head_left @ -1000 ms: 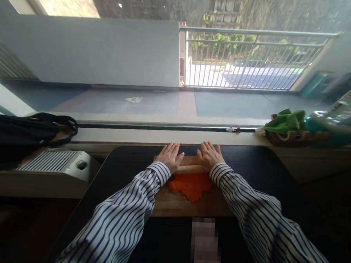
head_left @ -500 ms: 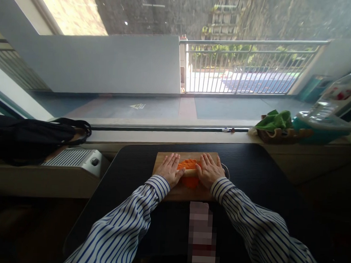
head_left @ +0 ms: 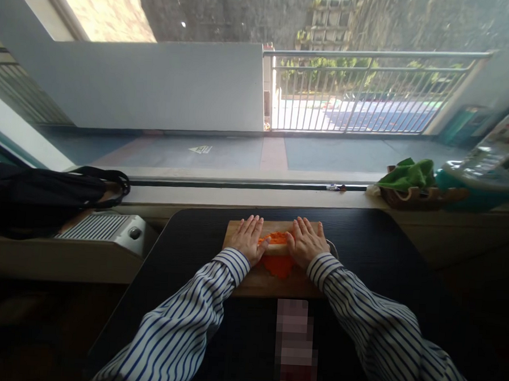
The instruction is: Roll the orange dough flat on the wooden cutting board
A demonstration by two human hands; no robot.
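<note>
A flat sheet of orange dough (head_left: 278,264) lies on a wooden board (head_left: 266,283) on a black table (head_left: 184,238). A wooden rolling pin (head_left: 277,249) lies across the dough. My left hand (head_left: 247,238) presses flat on the pin's left end, fingers stretched out. Flat on the right end lies my right hand (head_left: 306,241), fingers spread. Most of the pin is hidden under my palms. Both arms wear blue-and-white striped sleeves.
A window sill (head_left: 245,196) runs behind the table. A black bag (head_left: 41,193) and a white ridged appliance (head_left: 107,231) sit at the left. At the right, a wooden basket with a green cloth (head_left: 409,176) stands beside a teal container (head_left: 476,191).
One second ago my hands and the pin were at the board's far edge with the dough showing behind them. They came back over the dough, and have since moved slightly forward.
</note>
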